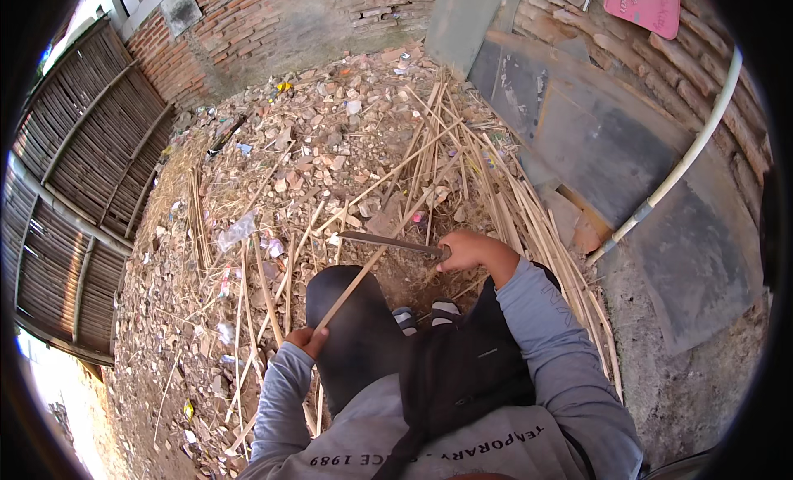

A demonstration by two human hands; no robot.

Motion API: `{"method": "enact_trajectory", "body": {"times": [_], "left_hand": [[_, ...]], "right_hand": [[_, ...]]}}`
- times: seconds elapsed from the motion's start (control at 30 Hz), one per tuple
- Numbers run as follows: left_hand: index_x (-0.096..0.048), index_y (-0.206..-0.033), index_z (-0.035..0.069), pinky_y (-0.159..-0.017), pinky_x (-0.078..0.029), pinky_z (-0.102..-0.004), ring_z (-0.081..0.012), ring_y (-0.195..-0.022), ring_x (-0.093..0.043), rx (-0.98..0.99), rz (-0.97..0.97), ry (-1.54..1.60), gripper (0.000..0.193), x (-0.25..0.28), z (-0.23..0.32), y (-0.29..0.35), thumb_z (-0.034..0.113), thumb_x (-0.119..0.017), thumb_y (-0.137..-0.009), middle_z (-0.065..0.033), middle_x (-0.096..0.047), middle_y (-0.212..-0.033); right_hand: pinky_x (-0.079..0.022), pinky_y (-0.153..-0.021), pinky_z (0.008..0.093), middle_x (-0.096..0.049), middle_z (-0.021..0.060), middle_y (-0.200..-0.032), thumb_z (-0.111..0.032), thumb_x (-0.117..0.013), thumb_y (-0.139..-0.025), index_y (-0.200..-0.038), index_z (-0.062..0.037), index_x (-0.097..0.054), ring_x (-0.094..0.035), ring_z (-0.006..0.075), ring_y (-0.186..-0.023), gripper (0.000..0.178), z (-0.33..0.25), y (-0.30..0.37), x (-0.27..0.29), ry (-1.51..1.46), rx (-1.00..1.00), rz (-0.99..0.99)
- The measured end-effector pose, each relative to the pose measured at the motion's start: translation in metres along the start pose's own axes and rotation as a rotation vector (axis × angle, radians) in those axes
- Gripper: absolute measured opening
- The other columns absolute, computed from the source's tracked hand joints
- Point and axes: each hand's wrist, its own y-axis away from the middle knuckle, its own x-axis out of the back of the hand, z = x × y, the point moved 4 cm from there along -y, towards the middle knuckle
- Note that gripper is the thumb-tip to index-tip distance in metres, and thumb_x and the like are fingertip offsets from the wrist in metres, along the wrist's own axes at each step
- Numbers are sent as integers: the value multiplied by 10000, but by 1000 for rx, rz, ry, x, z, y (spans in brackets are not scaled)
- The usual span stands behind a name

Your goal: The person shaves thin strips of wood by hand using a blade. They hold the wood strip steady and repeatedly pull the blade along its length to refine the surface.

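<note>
My left hand (308,341) is closed around the lower end of a long pale bamboo strip (352,287) beside my left knee. The strip slants up and away to the right, over the knee. My right hand (475,254) grips the handle of a long-bladed knife, like a machete (388,243). Its dark blade points left and crosses the strip; I cannot tell whether the two touch. Most of the handle is hidden in my fist.
Split bamboo strips (529,216) lie in a long pile to the right, with more strips (244,315) at the left. Rubble and litter (330,149) cover the ground. A bamboo fence (91,149), a brick wall (289,26), dark panels (611,141) and a pale pole (690,158) stand around.
</note>
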Motion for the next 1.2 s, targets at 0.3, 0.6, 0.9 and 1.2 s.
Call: {"method": "enact_trajectory", "body": {"times": [0.3, 0.6, 0.9, 1.2], "left_hand": [[-660, -932, -42, -674, -460, -300, -147, -713, -579, 31, -13, 0, 473, 0, 17, 7, 422, -608, -859, -90, -653, -752], [-665, -891, -34, -636, -448, -281, -125, -676, -556, 60, -13, 9, 455, 0, 10, 5, 417, -619, -855, -65, -631, -705], [-667, -861, -34, -595, -437, -284, -113, -635, -523, 45, 13, -4, 456, 0, 8, 3, 420, -625, -845, -43, -600, -653], [-666, -856, -36, -598, -442, -273, -109, -639, -534, 10, 40, 103, 434, -3, 5, 3, 396, -635, -845, -41, -612, -676]], "right_hand": [[-465, -715, 409, -637, 167, -820, -363, -713, -714, -967, -39, -631, -615, 315, -802, 419, 37, -1, 6, -154, -128, 185], [-466, -723, 409, -641, 164, -851, -401, -697, -700, -919, -39, -645, -618, 317, -840, 426, 13, -1, 5, -114, -33, -31], [-461, -719, 414, -626, 178, -864, -393, -727, -696, -965, -24, -630, -605, 328, -839, 466, 24, 0, 10, -97, -83, 99], [-459, -713, 409, -630, 171, -849, -368, -718, -715, -1002, -38, -633, -613, 292, -852, 445, 19, 0, 8, -138, -42, 6]]}}
